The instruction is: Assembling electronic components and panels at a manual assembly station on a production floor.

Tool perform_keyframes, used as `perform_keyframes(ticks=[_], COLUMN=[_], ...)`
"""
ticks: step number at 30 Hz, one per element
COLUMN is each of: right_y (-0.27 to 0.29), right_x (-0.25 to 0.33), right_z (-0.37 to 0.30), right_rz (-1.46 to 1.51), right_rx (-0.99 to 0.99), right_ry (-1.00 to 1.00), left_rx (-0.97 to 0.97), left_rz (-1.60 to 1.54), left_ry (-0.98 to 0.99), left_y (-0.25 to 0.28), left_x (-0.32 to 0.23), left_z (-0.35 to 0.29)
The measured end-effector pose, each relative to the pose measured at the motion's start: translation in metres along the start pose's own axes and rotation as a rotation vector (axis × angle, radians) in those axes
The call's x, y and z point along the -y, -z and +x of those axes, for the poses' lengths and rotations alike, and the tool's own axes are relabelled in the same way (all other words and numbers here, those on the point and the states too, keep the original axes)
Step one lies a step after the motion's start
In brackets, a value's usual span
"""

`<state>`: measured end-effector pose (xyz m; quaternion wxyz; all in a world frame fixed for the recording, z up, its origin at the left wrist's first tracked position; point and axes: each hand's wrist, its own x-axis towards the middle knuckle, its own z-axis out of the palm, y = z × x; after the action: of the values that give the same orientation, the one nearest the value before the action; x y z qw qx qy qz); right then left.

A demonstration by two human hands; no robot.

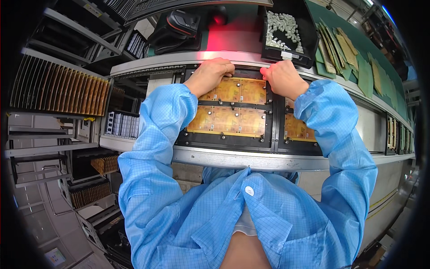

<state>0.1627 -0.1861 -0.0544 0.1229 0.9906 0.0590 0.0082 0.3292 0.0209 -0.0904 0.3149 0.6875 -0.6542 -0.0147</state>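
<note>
I see both of my hands up at the far edge of the black carrier frame [226, 141] that sits on the conveyor rail [251, 160] in front of me. My left hand [210, 74] lies palm down on the top left corner of the upper amber flexible circuit panel [239, 90], fingers curled and pressed against the panel's far edge; a ring shows on one finger. It grips nothing that I can make out, it just bears down on the panel. My right hand [283, 77] is beside it, at the panel's top right corner, closed into a loose fist with the fingertips tucked under, so I cannot tell whether it pinches anything. The two hands are close but apart.

The upper panel is held in the frame's far row. Just below it, nearer to me, a second amber circuit panel [226, 121] lies flat in the near row, with small dark pins along its edges. To the right, a further carrier [300, 130] holds another amber panel, partly hidden under my right blue sleeve [338, 134].

Beyond my right hand stands a black bin of small white parts [283, 28], touching the far side of the line. Right of it a fan of tan and green sheets [345, 54] lies on a green mat. On my left, racks of brown slotted boards [62, 92] stand upright.
</note>
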Motion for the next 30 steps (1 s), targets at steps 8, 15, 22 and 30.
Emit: perform_keyframes(ticks=[8, 15, 22, 30], right_y=[0.029, 0.033, 0.018, -0.017], right_x=[0.001, -0.003, -0.089, -0.110], right_z=[0.035, 0.022, 0.043, 0.096], right_rz=[0.242, 0.509, 0.235, 0.579], right_rx=[0.468, 0.377, 0.046, 0.240], right_ry=[-0.339, -0.453, -0.564, -0.429], left_rx=[0.057, 0.142, -0.249, -0.472], left_rz=[-0.013, 0.068, 0.041, -0.014], left_ry=[-0.016, -0.047, 0.317, 0.596], left_y=[0.001, 0.012, 0.059, 0.010], left_x=[0.005, 0.000, -0.085, -0.155], left_z=[0.000, -0.008, -0.070, -0.143])
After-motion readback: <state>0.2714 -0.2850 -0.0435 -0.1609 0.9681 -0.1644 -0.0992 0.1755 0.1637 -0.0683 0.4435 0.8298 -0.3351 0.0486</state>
